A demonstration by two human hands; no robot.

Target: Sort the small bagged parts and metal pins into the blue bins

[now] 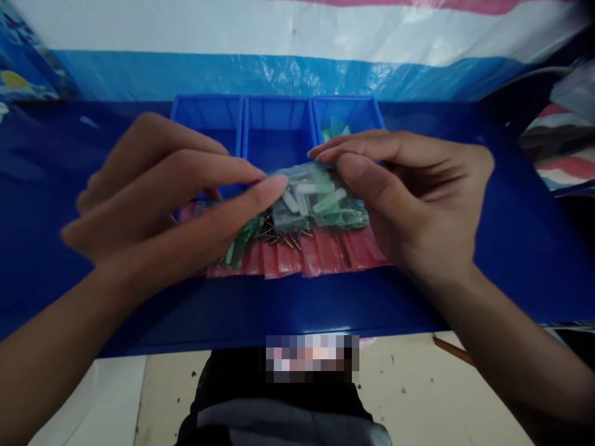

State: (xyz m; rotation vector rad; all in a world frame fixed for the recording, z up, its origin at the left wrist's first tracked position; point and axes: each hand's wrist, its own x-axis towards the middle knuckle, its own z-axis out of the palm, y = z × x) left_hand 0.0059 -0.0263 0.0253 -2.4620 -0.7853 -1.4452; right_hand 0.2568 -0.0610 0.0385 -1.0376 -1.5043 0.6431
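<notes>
Between my two hands, above the table, is a small clear plastic bag with white and pale green plugs inside. My left hand pinches its left top corner between thumb and forefinger. At the bag's right top edge, my right hand grips with thumb and fingers. Below it lie several loose screws with dark and brass-coloured parts. A row of red plastic bags runs along under the screws, and a green-tinted bag rests at their left, partly behind my left hand.
Three joined blue bins stand at the back of the blue table. The right bin holds small bags. A striped plastic sheet hangs behind. At the right is a dark-edged container with striped material.
</notes>
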